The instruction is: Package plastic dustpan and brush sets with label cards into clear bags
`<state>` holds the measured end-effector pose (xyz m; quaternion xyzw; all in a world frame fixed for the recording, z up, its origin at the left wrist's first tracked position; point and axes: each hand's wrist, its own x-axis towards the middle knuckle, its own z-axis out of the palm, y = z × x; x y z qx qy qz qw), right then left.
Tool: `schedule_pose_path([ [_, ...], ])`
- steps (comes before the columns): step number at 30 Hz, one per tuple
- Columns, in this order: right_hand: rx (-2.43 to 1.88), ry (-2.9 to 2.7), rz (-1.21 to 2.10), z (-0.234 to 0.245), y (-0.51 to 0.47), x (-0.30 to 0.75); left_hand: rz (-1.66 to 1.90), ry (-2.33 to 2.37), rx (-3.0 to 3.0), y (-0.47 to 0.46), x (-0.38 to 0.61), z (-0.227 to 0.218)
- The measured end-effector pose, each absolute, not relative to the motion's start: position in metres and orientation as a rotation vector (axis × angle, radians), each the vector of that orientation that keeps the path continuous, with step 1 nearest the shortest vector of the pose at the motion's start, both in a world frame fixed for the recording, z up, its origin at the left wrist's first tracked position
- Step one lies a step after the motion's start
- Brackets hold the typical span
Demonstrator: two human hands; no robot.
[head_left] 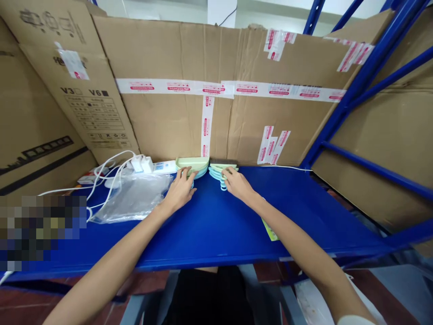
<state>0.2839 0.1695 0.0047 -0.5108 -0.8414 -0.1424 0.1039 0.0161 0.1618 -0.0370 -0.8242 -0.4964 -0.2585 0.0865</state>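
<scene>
Two stacks of thin half-round plastic pieces, light green on top and pale blue below, stand against the cardboard at the back of the blue table. My left hand [181, 188] reaches over the front of the left stack [193, 162], fingers spread and thumb apart. At the right stack [215, 169], my right hand [237, 183] has its bent fingers closed on the front of the top green piece. Small pale blue rings [223, 185] stick out below these fingers. The right thumb is mostly hidden.
Clear plastic bags [135, 196] lie left of my left hand. Behind them are a white power strip [164, 167] with plugged-in chargers and looping white cables [108, 180]. A yellow-green packet [269, 230] shows under my right forearm. Cardboard walls [162, 122] and a blue frame [338, 117] enclose the table.
</scene>
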Motion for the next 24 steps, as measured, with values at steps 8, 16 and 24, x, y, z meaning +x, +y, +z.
schedule_pose_path([
  [8,-1.48,-2.601,-0.228,-0.003,0.156,0.291,-0.868,-1.523,-2.355,0.162,0.016,-0.036],
  [16,-1.507,-2.668,-0.235,-0.015,0.16,0.282,-0.89,-1.56,-2.374,0.164,0.016,-0.042],
  [24,-1.504,-2.72,-0.199,-0.003,0.153,0.283,-0.937,-1.561,-2.408,0.164,0.014,-0.044],
])
